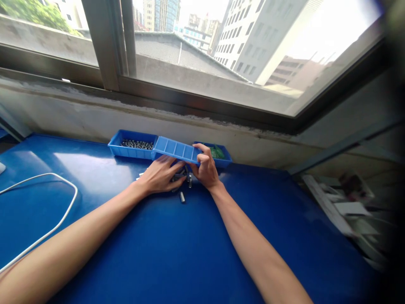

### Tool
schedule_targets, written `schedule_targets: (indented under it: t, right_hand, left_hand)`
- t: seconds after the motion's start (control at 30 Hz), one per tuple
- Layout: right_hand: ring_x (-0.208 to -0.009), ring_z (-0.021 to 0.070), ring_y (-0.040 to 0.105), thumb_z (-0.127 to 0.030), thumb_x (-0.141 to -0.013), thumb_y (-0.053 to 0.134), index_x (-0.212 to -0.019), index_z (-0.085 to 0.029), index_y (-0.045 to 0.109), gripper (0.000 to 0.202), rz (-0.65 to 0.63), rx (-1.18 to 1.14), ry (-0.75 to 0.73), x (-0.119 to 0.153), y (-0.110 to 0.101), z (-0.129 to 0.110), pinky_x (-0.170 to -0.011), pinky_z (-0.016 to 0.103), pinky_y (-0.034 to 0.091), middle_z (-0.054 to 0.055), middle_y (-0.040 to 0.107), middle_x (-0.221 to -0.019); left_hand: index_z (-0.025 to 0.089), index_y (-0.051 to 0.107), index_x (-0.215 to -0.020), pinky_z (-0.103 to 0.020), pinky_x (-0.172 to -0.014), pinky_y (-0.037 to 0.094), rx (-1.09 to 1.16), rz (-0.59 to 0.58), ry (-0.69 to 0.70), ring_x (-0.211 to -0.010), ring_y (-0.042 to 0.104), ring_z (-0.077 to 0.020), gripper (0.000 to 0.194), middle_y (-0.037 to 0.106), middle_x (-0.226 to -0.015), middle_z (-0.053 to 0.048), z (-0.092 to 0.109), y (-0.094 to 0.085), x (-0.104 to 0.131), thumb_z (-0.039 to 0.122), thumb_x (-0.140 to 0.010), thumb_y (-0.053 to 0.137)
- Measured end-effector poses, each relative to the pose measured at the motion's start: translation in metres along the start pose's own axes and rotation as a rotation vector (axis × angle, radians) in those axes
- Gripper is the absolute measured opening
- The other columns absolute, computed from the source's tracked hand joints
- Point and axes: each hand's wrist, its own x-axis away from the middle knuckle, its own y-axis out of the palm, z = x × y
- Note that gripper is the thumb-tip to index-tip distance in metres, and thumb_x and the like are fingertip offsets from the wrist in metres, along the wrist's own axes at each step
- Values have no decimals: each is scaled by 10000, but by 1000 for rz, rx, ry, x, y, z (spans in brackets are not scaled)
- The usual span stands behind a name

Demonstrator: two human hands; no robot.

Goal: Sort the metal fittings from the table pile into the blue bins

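A blue plastic bin (175,148) is tipped up, its ribbed outer face toward me. My right hand (206,167) grips its right end, thumb below and fingers over the edge. My left hand (162,174) is beneath the bin's lower edge, fingers apart over a pile of small metal pieces (180,174). Part of the pile is hidden by that hand. One short metal piece (182,197) lies apart on the blue table, nearer to me. A few light pieces (138,178) show left of my left hand.
Behind on the left, a blue bin (131,153) holds many small metal parts. Another blue bin (223,162) with green contents (216,152) stands right. A white cable (76,192) curves over the blue table (177,253). The window wall (88,122) rises behind.
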Motion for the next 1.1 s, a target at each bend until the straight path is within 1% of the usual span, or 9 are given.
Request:
schedule_targets:
  t: [0.2, 0.37, 0.5, 0.6, 0.77, 0.83, 0.93, 1.03, 1.1]
  right_hand:
    - [-1186, 262, 581, -321, -1001, 519, -1002, -259, 349, 180, 76, -37, 136, -4, 3, 0, -967, 500, 501, 159, 558, -1276]
    - [-1044, 234, 631, -394, -1012, 497, -1010, -242, 425, 169, 37, -10, 370, -17, 4, 2, -947, 421, 493, 112, 649, -1127]
    - [-965, 260, 636, -434, -1012, 497, -1011, -212, 545, 228, -70, 156, 486, -39, 8, 14, -932, 404, 473, 91, 690, -964]
    - [-959, 257, 679, -395, -1012, 517, -1084, -210, 629, 228, -251, 98, 496, -56, 12, 31, -890, 354, 488, 86, 738, -988]
    - [-1052, 255, 699, -330, -983, 593, -1094, -228, 727, 202, -412, 57, 440, -71, 14, 50, -903, 318, 492, 80, 768, -1103]
    - [-1033, 274, 689, -366, -959, 633, -1075, -214, 743, 221, -376, 157, 442, -71, 13, 46, -899, 340, 496, 96, 768, -1073]
    - [-1071, 295, 633, -357, -959, 631, -1028, -181, 740, 218, -169, 308, 411, -64, 8, 26, -933, 373, 479, 119, 747, -1053]
    - [-1012, 261, 610, -351, -1026, 503, -1006, -185, 714, 269, 14, 327, 372, -50, 0, -4, -952, 372, 458, 107, 722, -1000]
    - [-920, 235, 609, -346, -1046, 442, -932, -193, 694, 316, 26, 300, 366, -36, -7, -24, -902, 352, 464, 93, 693, -911]
  left_hand:
    - [110, 619, -1285, -491, -984, 476, -50, 3, -11, -1195, 564, -350, 445, 616, -1309, -192, -2, 1, -1, 412, -978, 508]
    - [144, 698, -1131, -436, -949, 484, -44, -13, 72, -1135, 589, -302, 350, 681, -1172, -141, -2, 1, -1, 395, -1005, 489]
    - [133, 678, -1171, -425, -937, 486, -67, 71, 81, -1111, 590, -287, 314, 683, -1167, -139, -3, -4, -2, 334, -1006, 502]
    - [148, 685, -1128, -406, -906, 494, -111, 94, 67, -1068, 605, -271, 267, 684, -1145, -135, -6, -16, -1, 287, -1006, 494]
    - [178, 706, -991, -327, -734, 499, -186, -37, -97, -761, 646, -194, 276, 689, -882, -60, -11, -44, 22, 274, -1021, 449]
    - [189, 708, -971, -317, -683, 487, -245, -85, -190, -751, 662, -199, 286, 678, -865, -54, -11, -49, 36, 286, -1017, 444]
    - [198, 712, -1041, -320, -628, 479, -301, -145, -388, -798, 680, -222, 338, 675, -981, -72, -9, -49, 52, 368, -1026, 421]
    - [215, 673, -1218, -321, -674, 509, -261, -178, -501, -892, 690, -234, 402, 657, -1128, -81, -5, -42, 54, 451, -1028, 408]
    - [216, 659, -1246, -325, -720, 523, -224, -183, -550, -915, 688, -236, 430, 648, -1133, -81, -2, -36, 49, 471, -1034, 386]
